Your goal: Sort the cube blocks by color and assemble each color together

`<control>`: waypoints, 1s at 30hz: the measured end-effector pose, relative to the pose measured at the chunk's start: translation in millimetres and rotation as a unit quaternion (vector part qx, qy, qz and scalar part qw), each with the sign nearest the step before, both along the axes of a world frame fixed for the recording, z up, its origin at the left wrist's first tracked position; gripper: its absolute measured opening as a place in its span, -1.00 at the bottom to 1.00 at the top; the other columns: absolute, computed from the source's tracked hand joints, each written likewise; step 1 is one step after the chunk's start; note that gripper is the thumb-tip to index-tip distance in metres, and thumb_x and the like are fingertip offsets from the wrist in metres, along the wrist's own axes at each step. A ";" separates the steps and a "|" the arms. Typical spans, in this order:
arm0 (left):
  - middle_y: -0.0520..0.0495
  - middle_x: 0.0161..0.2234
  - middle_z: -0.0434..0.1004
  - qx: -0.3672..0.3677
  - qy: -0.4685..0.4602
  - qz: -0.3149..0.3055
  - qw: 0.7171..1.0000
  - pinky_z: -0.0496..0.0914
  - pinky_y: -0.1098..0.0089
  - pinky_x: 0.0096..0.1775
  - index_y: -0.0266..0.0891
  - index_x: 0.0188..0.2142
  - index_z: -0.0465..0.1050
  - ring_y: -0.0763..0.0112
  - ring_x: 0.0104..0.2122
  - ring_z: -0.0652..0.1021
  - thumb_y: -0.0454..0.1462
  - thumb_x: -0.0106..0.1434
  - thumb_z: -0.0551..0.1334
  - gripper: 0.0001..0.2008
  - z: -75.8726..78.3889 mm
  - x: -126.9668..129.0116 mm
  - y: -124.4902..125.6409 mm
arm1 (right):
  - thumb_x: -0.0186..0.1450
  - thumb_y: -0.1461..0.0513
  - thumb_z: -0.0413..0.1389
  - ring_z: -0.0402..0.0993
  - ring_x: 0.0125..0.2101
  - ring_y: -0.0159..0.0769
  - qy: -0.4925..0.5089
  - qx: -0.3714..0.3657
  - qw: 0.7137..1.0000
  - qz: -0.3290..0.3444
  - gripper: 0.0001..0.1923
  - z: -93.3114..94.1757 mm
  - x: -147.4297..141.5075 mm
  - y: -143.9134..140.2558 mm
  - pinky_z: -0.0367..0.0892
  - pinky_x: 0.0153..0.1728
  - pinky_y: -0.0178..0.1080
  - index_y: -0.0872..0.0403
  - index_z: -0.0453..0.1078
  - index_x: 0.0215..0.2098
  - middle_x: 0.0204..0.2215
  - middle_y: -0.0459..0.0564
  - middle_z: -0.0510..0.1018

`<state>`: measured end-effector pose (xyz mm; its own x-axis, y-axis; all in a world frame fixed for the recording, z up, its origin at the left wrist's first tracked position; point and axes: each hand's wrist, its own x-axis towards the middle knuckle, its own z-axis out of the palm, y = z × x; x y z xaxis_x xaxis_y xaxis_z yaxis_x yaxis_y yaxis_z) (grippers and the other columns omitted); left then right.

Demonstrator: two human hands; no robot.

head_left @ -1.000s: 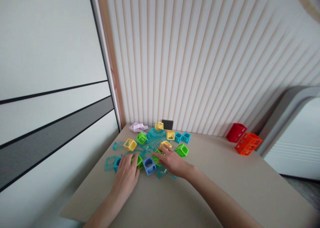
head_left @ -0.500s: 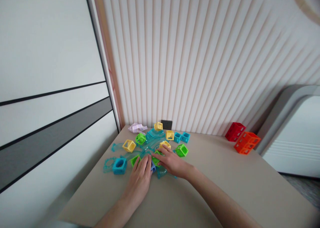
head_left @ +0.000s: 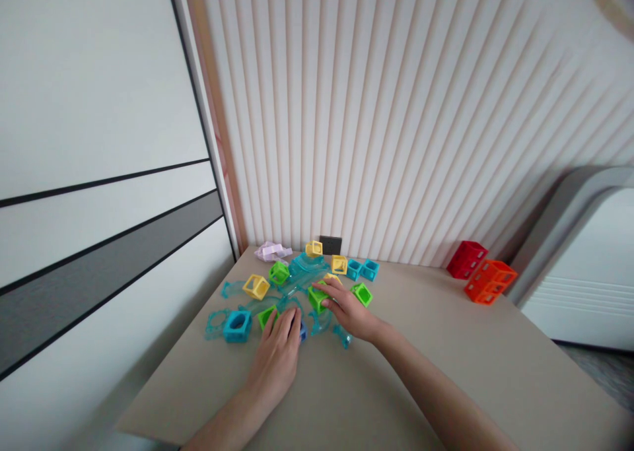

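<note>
Two hands are working in a scatter of small hollow plastic cubes on the beige table (head_left: 446,372). Left hand (head_left: 277,362) is lying flat, fingers together and extended, covering a blue open-frame plastic cube (head_left: 302,332); only a corner is showing at the fingertips, so grip cannot be confirmed. Right hand (head_left: 349,309) is resting with fingers loosely curled, fingertips touching a bright green open-frame plastic cube (head_left: 317,297) at its 9 o'clock.

Handling judgement: cubes are looking light, rigid, smooth-walled, likely to slide on the table; best hold is a pinch across two opposite frame edges, or a finger through a window. Clear teal curved plastic track pieces (head_left: 307,266) beneath are looking thin and more breakable.

No brand, label or legible writing is showing anywhere.
</note>
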<state>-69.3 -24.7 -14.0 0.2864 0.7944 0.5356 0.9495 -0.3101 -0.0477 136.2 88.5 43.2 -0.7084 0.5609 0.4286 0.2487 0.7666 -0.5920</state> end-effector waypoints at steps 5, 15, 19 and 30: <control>-0.26 0.24 0.33 0.026 0.037 -0.037 0.998 0.19 -0.15 0.25 -0.17 0.27 0.26 -0.01 0.24 0.35 -0.36 0.33 0.10 -0.49 21.4 12.5 -9.3 | 0.46 0.25 -0.03 0.34 0.09 -0.12 -0.004 0.015 1.000 -0.023 -0.56 -5.9 -3.1 -1.0 0.29 0.16 0.01 -0.02 0.26 0.29 0.05 0.14 0.41; -0.25 0.02 0.54 0.074 0.125 -0.063 0.987 0.55 0.20 -0.05 -0.35 -0.02 0.49 0.14 -0.04 0.59 -0.59 0.22 0.01 -0.55 2.8 31.9 -3.2 | 0.46 0.25 -0.02 0.39 0.05 -0.16 -0.008 0.000 1.000 -0.009 -0.67 1.3 -5.8 -0.2 0.15 0.24 0.07 0.03 0.38 0.15 -0.04 0.09 0.51; -0.23 0.00 0.54 0.079 0.117 -0.065 0.988 0.54 0.21 -0.04 -0.33 0.00 0.46 0.16 -0.03 0.59 -0.60 0.23 -0.03 -0.53 -0.8 30.5 -2.5 | 0.48 0.19 -0.05 0.44 0.00 -0.19 0.041 -0.053 0.998 -0.020 -0.68 0.8 -5.6 0.7 0.35 0.07 -0.07 0.03 0.39 0.12 -0.04 0.08 0.53; -0.23 -0.05 0.53 0.034 0.128 -0.097 0.986 0.43 0.10 -0.01 -0.35 0.03 0.42 0.18 -0.13 0.58 -0.56 0.28 0.07 -0.62 20.8 32.9 2.0 | 0.47 0.00 -0.07 0.49 0.00 -0.16 0.122 -0.103 0.983 -0.085 -0.59 -8.2 -3.9 8.1 0.39 0.05 -0.07 0.04 0.41 0.07 -0.04 0.06 0.58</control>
<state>-36.5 -22.7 6.9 0.5620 0.6761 0.4765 0.8269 -0.4717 -0.3061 132.4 96.6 34.9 -0.4863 0.7555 0.4390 0.1944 0.5833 -0.7886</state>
